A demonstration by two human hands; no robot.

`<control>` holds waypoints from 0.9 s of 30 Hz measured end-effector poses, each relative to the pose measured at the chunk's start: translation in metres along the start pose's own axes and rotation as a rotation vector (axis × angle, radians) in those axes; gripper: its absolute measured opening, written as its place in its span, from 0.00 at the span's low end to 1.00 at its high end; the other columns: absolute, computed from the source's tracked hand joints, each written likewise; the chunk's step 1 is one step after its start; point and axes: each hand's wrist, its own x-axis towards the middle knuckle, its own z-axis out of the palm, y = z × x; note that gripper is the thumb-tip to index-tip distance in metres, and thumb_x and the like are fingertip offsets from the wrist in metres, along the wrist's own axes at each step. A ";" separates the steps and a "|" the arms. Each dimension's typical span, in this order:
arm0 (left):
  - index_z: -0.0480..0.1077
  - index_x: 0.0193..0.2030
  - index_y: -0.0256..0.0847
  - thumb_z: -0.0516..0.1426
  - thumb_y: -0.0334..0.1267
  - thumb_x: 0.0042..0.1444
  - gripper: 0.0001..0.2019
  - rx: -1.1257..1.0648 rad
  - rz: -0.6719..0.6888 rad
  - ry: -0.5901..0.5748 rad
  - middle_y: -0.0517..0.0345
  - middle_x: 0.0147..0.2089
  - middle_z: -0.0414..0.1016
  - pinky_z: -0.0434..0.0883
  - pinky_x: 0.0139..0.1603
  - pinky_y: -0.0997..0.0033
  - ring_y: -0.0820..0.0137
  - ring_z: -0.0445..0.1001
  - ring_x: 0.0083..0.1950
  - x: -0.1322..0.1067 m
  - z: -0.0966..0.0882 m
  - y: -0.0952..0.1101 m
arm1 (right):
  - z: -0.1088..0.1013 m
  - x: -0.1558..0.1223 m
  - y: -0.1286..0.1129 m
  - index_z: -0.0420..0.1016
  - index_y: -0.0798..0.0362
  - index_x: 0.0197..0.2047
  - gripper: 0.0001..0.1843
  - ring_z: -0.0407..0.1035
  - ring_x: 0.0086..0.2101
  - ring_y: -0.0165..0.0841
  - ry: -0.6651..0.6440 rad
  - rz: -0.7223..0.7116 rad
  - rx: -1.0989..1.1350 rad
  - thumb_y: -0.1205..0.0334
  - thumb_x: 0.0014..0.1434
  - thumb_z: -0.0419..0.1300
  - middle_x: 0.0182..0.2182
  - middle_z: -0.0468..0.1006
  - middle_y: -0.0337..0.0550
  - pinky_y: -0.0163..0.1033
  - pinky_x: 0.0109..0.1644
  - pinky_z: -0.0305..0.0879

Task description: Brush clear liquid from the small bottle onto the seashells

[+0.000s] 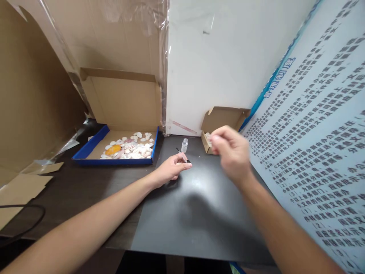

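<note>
Near the middle of the table, my left hand (172, 167) is closed with thumb and fingers round a small brush applicator (186, 160). Its dark tip points up and left, and its black end shows by my thumb. Just behind that hand a small clear glass bottle (184, 145) stands upright with no cap on it. My right hand (232, 152), slightly blurred, is raised over the table in front of a small cardboard box. Its thumb and fingers are pressed together in a pinch, and I cannot make out anything between them.
At the left, an open blue-edged carton (114, 161) holds many white seashells and an orange one (113, 149). The small open cardboard box (205, 143) holds pale pieces. A printed board (313, 133) leans along the right; cardboard scraps (28, 188) and a black cable (40, 217) lie left.
</note>
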 end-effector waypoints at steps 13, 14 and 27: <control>0.58 0.32 0.41 0.62 0.49 0.53 0.17 0.006 -0.039 0.008 0.70 0.24 0.53 0.47 0.18 0.81 0.82 0.47 0.20 0.000 0.000 0.002 | 0.043 -0.029 0.036 0.68 0.51 0.39 0.09 0.67 0.29 0.32 -0.298 -0.003 -0.365 0.55 0.59 0.60 0.33 0.76 0.39 0.36 0.34 0.57; 0.59 0.32 0.41 0.61 0.49 0.53 0.17 0.018 -0.045 0.004 0.70 0.24 0.53 0.47 0.18 0.81 0.82 0.47 0.20 -0.001 0.000 0.002 | 0.044 -0.028 0.036 0.68 0.50 0.38 0.08 0.67 0.30 0.32 -0.300 0.003 -0.368 0.55 0.60 0.59 0.33 0.76 0.39 0.36 0.34 0.57; 0.62 0.37 0.41 0.49 0.37 0.55 0.05 -0.312 -0.075 0.090 0.66 0.25 0.52 0.57 0.18 0.79 0.76 0.51 0.22 0.001 -0.004 0.006 | 0.030 -0.024 0.047 0.55 0.50 0.27 0.15 0.56 0.24 0.30 -0.179 0.146 -0.224 0.55 0.65 0.45 0.21 0.60 0.34 0.36 0.30 0.50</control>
